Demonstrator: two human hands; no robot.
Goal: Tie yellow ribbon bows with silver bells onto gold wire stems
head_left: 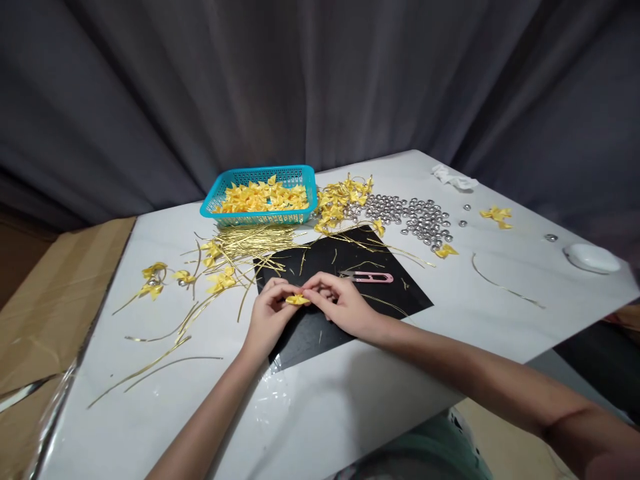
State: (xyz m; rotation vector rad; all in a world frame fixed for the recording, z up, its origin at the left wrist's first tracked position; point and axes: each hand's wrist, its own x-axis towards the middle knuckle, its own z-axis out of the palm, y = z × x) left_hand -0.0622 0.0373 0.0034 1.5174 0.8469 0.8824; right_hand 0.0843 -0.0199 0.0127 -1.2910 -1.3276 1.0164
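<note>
Over the black mat [310,347], a yellow ribbon flower [297,300] is pinched between both hands. My left hand [273,308] is closed on its left side, thumb and fingers together. From the right, the fingertips of my right hand [337,300] press on the same flower. Whether a wire or bell is also in the fingers is hidden. Pink thread snips [373,277] lie on the mat just beyond my right hand. Several gold wire ties [255,241] are piled past my left hand, with loose yellow flowers [221,280] beside them.
A blue basket [210,208] of yellow flowers stands at the back. Right of it are more flowers [345,195] and many small silver bells [425,220]. A white oval object [593,258] and crumpled white tissue [453,179] lie on the right. A cardboard box [55,280] adjoins the left edge.
</note>
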